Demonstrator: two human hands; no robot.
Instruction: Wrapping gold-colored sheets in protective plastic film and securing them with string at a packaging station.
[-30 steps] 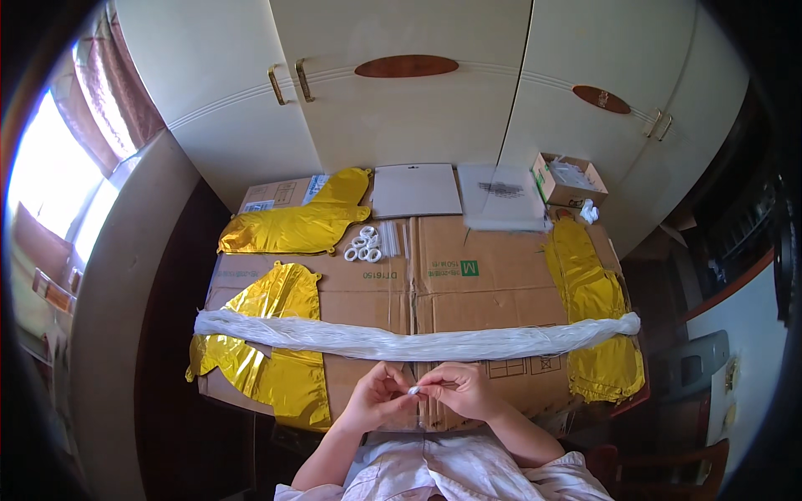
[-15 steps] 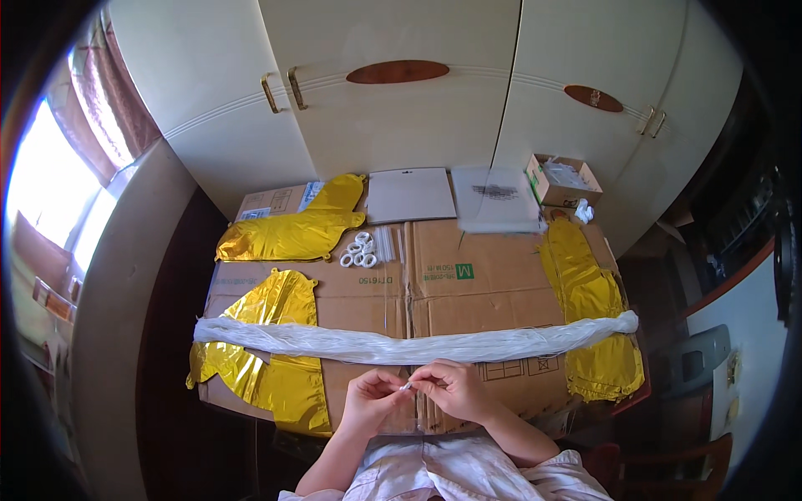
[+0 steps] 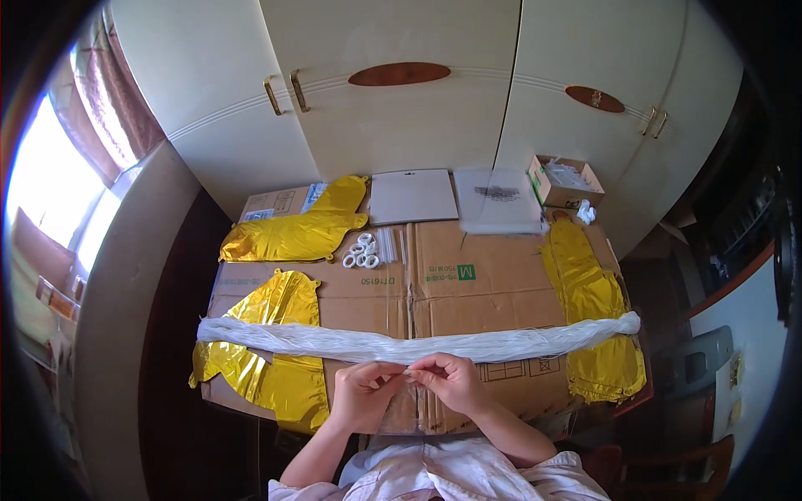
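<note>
My left hand (image 3: 365, 394) and my right hand (image 3: 449, 382) meet over the near middle of the cardboard. Both are closed in a pinch, fingertips together on a small white piece (image 3: 408, 374); the fingers mostly cover it, and its kind does not show. Just beyond my fingers a long bundle of white strands (image 3: 468, 346) stretches from side to side. Its left part lies across a gold foil balloon (image 3: 296, 388), flat and uninflated. On the right it crosses a stack of flat gold foil balloons (image 3: 589, 288).
Another gold foil piece (image 3: 292, 235) lies at the far left. Several small white rings (image 3: 361, 250) sit beside clear strips (image 3: 386, 245). Behind them are a pale flat board (image 3: 413, 197), a clear plastic bag (image 3: 499, 202) and a small open box (image 3: 568, 194). Cabinet doors (image 3: 393, 125) rise behind.
Both hands have moved slightly away from me, toward the strand bundle, still pinched together. Less of the small white piece shows between the fingertips. The view has shifted a little.
</note>
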